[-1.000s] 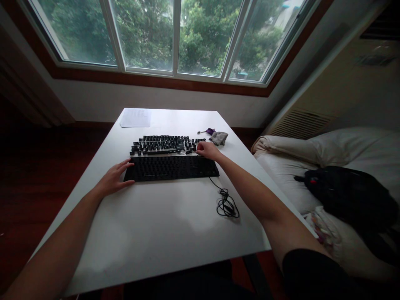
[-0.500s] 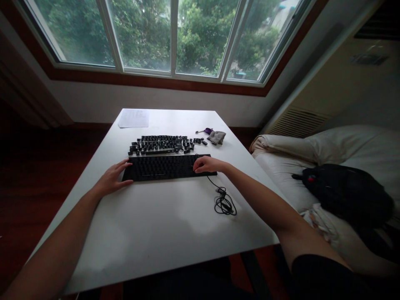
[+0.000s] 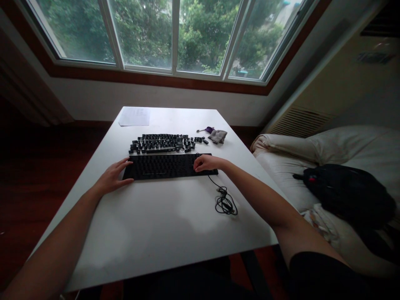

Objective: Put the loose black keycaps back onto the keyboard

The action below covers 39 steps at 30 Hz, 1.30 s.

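Observation:
A black keyboard (image 3: pixel 162 167) without most of its keycaps lies across the white table. At its left end rests my left hand (image 3: pixel 114 177), thumb and fingers spread apart and touching the edge. Over the right part of the board my right hand (image 3: pixel 204 163) is closed in a pinch; whatever its fingertips hold is hidden. Loose black keycaps (image 3: pixel 159 142) sit in rows just behind the keyboard, with a ring-shaped wire tool (image 3: pixel 180 150) by their front row.
A coiled black cable (image 3: pixel 226 204) lies right of the keyboard. Behind it are a grey cloth (image 3: pixel 218 136) and a purple-handled brush (image 3: pixel 208 130). Paper sheets (image 3: pixel 134 116) lie at the far left corner. A black backpack (image 3: pixel 346 196) rests on the couch to the right.
The view has shifted slightly. Both hands stay in nearly the same places on the keyboard, and the keycaps look unchanged.

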Tool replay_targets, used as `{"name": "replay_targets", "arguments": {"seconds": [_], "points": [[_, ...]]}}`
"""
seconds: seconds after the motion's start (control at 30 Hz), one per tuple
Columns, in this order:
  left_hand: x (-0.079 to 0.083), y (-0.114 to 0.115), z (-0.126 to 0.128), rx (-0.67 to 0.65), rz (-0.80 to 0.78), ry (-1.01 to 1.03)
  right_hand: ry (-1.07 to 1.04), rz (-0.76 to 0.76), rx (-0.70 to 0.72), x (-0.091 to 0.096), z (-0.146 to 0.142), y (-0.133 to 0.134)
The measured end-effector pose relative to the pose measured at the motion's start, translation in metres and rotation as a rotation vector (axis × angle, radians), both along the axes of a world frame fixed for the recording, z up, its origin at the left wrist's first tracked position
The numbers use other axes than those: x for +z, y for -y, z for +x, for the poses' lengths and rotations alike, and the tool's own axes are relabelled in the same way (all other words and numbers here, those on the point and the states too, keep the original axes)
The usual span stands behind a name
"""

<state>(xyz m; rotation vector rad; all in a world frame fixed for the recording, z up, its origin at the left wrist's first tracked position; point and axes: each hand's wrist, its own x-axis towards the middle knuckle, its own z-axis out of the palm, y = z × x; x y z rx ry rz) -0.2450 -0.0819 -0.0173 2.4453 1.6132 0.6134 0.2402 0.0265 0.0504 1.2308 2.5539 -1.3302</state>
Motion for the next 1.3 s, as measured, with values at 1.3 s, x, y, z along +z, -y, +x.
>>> {"name": "replay_targets", "arguments": {"seconds": [1.3], "points": [[0.027,0.001,0.243,-0.483,0.101,-0.09,-0.283,0.623,-0.162,-0.039,0.028,0.052]]}}
